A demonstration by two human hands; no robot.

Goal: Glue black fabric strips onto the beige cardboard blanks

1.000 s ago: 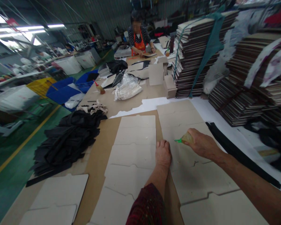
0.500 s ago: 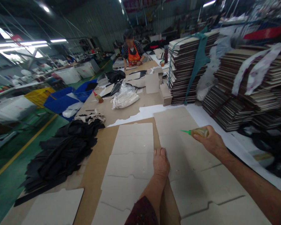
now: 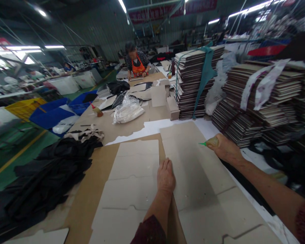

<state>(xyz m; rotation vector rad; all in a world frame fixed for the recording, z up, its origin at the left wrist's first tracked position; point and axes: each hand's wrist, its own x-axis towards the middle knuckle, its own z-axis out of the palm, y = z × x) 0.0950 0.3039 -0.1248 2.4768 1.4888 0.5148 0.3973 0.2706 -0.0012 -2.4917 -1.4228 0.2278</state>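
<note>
I see right grip [image 3: 225, 149] closed round glue bottle [image 3: 210, 142], centre right; left grip [image 3: 165, 176] open, flat on cardboard panels [image 3: 132, 169].

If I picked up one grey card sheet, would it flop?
Probably not much: the grey card sheet lies flat with crisp cut edges, so it looks stiff. It seems thin, so likely light. It might slide: the left hand rests by its edge while the right hand holds a squeeze bottle.

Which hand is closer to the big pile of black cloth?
Left. The left hand rests on the grey boards, the black cloth pile off to its left. The right hand, holding a green-tipped bottle, is farther right.
</note>
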